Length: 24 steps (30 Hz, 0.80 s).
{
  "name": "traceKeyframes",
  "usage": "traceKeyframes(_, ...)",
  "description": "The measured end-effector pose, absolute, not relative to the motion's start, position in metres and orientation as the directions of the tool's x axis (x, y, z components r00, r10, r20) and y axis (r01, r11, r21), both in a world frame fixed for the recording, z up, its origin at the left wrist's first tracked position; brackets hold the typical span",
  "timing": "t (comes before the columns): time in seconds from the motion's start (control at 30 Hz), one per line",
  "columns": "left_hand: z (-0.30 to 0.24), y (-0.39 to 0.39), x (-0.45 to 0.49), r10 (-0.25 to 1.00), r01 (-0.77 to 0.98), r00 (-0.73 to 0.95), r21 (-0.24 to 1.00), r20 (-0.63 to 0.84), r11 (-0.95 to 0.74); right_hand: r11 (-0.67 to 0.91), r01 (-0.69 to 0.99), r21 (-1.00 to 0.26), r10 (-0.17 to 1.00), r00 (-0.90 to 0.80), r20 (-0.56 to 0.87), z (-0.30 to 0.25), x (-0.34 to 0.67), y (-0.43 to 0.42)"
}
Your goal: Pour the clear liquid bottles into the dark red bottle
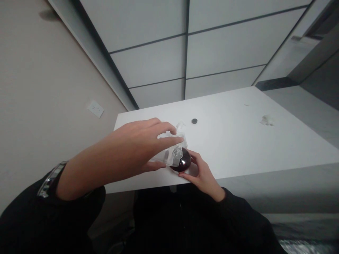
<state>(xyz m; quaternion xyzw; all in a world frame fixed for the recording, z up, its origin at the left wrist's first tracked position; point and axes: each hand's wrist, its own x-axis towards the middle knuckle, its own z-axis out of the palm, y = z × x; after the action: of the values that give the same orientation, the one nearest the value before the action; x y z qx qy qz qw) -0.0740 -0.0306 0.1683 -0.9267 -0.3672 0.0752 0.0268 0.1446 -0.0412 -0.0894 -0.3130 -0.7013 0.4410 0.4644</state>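
Note:
A glossy dark round object (182, 160), perhaps a dark-red ball or jar lid, sits in my right hand (201, 174), whose fingers curve around its near side. A crumpled clear plastic wrap (172, 151) lies over the object's upper left and partly hides it. My left hand (140, 144) reaches across from the left, with fingers and thumb pinching the plastic. Both hands are just above the near edge of a white table (225, 141).
A small dark disc (194, 121) lies on the table beyond my hands. A whitish scrap (267, 120) lies towards the right. A wall with a white socket plate (95, 108) runs along the left. A metal watch (51, 178) sits on my left wrist, beside a black sleeve (71, 211).

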Motion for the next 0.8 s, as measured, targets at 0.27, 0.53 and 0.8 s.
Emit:
traceKeyframes(0.27, 0.172, -0.031, -0.068, 0.69, 0.681, 0.707, -0.113, -0.153, -0.723, 0.409, 0.031, -0.912, 0.85, -0.377, 0.368, -0.089, 0.145, -0.042)
traceKeyframes(0.53, 0.174, -0.03, -0.062, 0.699, 0.69, 0.696, -0.115, -0.163, -0.714, 0.378, 0.036, -0.925, 0.861, -0.382, 0.337, -0.086, 0.147, -0.042)
traceKeyframes(0.8, 0.179, -0.028, -0.054, 0.697, 0.691, 0.686, -0.115, -0.208, -0.714, 0.346, 0.055, -0.937, 0.867, -0.401, 0.296, -0.086, 0.149, -0.042)
